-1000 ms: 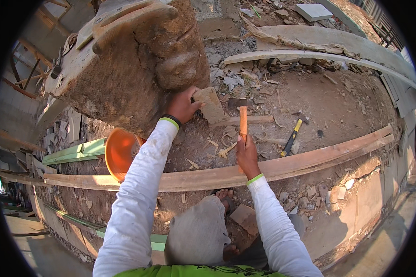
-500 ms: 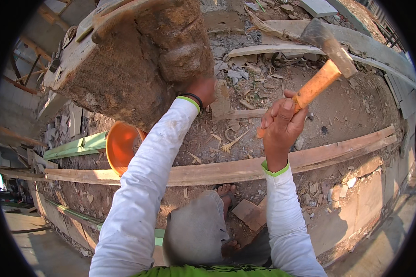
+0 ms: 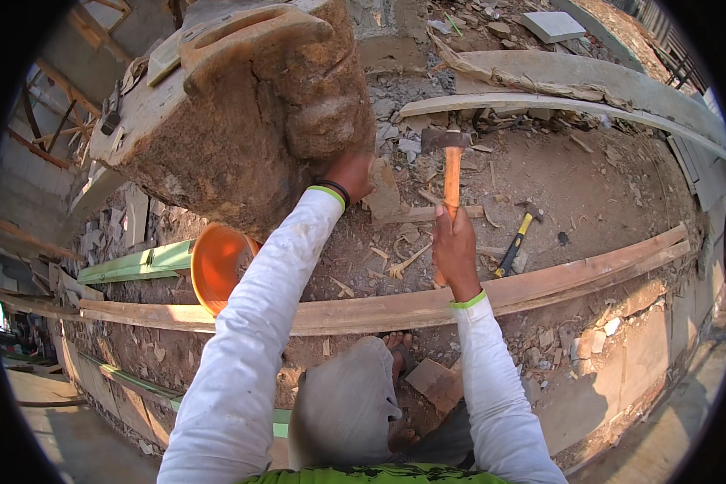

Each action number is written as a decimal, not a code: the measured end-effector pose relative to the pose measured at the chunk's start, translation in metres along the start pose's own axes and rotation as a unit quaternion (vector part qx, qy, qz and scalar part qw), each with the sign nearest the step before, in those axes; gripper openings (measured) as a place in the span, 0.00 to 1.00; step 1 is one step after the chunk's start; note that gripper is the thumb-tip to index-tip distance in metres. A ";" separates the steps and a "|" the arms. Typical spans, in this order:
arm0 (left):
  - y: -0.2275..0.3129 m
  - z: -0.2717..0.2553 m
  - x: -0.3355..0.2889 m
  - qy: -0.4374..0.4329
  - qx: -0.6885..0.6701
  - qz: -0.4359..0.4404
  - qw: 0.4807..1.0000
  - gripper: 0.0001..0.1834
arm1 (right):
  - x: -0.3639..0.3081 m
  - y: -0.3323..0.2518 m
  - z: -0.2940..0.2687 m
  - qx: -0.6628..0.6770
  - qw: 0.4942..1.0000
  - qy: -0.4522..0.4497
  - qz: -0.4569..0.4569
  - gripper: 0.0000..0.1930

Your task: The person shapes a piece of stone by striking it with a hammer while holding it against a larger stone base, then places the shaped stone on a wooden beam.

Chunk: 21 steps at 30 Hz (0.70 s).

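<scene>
My right hand is closed round the orange wooden handle of a hammer, its dark metal head upward. To the left stands a large, rough brown block with a cracked face and a smooth rounded lip on top. At the lower right side of this block is my left hand, its fingers closed; what they hold, if anything, is hidden. Just beside that hand a pale piece of wood stands upright. On the ground right of my right hand lies a second hammer with a yellow and black handle.
An orange bucket sits below the block, partly behind my left forearm. A long plank crosses in front of me. Green boards lie at left. Wood chips and rubble cover the dirt. Curved boards lie at the far right.
My right hand has swung the hammer down and left; its head is nearer the block side. The yellow-and-black hammer has come into sight. My left hand stays by the block.
</scene>
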<state>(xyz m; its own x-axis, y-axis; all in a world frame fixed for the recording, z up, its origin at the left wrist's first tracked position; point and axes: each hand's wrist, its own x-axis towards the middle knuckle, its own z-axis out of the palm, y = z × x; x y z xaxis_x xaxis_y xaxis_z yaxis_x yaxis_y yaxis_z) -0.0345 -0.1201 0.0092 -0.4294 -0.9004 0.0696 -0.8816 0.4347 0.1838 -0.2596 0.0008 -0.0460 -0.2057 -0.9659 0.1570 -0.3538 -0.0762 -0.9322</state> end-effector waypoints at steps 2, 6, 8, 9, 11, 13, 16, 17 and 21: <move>-0.009 -0.004 -0.011 -0.035 -0.020 -0.038 0.998 0.22 | 0.007 -0.113 -0.029 0.251 0.967 0.042 -0.014 0.15; -0.006 -0.007 -0.007 -0.056 -0.035 -0.046 0.997 0.22 | -0.001 -0.111 -0.017 0.396 0.880 0.180 -0.194 0.15; 0.015 -0.010 0.012 -0.053 -0.031 -0.025 0.998 0.22 | -0.027 0.009 0.020 -0.006 0.984 0.174 -0.046 0.17; 0.029 -0.001 0.019 -0.058 -0.034 -0.011 0.998 0.22 | -0.041 0.084 0.027 -0.230 0.967 -0.078 0.076 0.17; 0.018 0.012 0.022 -0.017 -0.025 -0.009 1.000 0.17 | -0.039 0.105 0.051 -0.155 0.985 -0.053 0.053 0.15; 0.011 0.021 0.012 -0.012 -0.028 -0.013 0.999 0.13 | -0.031 0.105 0.046 -0.018 0.980 -0.134 0.146 0.15; 0.001 0.013 0.012 -0.023 -0.026 -0.005 0.999 0.11 | -0.017 0.066 0.029 0.141 0.914 -0.207 0.319 0.14; 0.002 0.010 0.012 -0.019 -0.017 -0.008 1.000 0.10 | -0.011 0.046 0.021 0.185 0.880 -0.223 0.377 0.14; 0.017 0.008 0.015 -0.039 -0.001 -0.020 0.999 0.11 | 0.014 0.038 -0.004 0.244 0.823 -0.237 0.454 0.14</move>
<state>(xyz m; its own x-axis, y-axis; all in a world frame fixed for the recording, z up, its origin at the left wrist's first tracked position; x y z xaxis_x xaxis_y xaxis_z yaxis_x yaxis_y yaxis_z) -0.0576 -0.1262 0.0051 -0.4080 -0.9128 -0.0149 -0.8981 0.3984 0.1862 -0.2795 -0.0152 -0.0783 0.2375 -0.6577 -0.7149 0.1818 0.7530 -0.6324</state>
